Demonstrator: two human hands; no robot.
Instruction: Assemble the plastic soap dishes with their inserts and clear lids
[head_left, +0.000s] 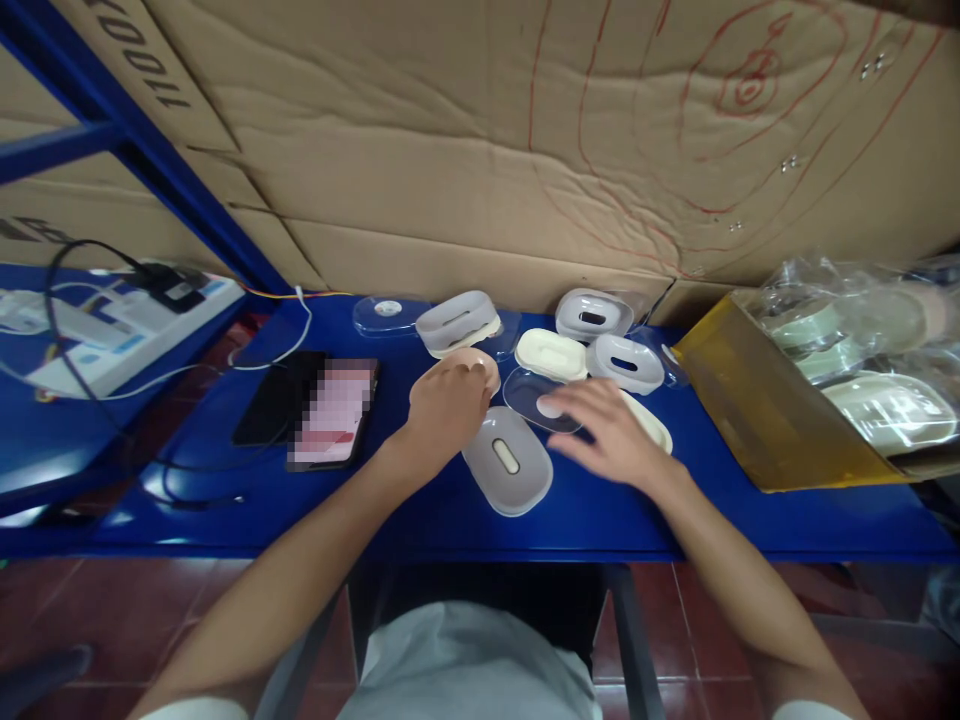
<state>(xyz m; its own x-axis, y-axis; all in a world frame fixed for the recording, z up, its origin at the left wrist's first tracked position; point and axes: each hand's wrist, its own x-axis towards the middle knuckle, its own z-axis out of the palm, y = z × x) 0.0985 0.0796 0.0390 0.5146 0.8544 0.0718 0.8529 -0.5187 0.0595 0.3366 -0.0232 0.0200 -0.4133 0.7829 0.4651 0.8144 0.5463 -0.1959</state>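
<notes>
My left hand (448,408) has its fingers curled over the edge of a pink oval dish (484,366), partly hiding it. Over the right part of a clear oval lid (523,397) is my right hand (609,432), fingers apart, fingertips by the pale round spot on the lid. Nearest my body lies a grey oval box part (510,478) with a cream insert in its slot. A cream oval tray (551,354) rests behind the clear lid. Another cream piece (651,424) is partly hidden behind my right hand.
Grey oval frames (626,363) and a grey piece (459,318) stand at the back, among clear lids (386,315). To the left lie a phone (334,415), cables and a power strip (142,335). A cardboard box (720,410) of bagged dishes stands right. Cardboard (420,160) walls the back.
</notes>
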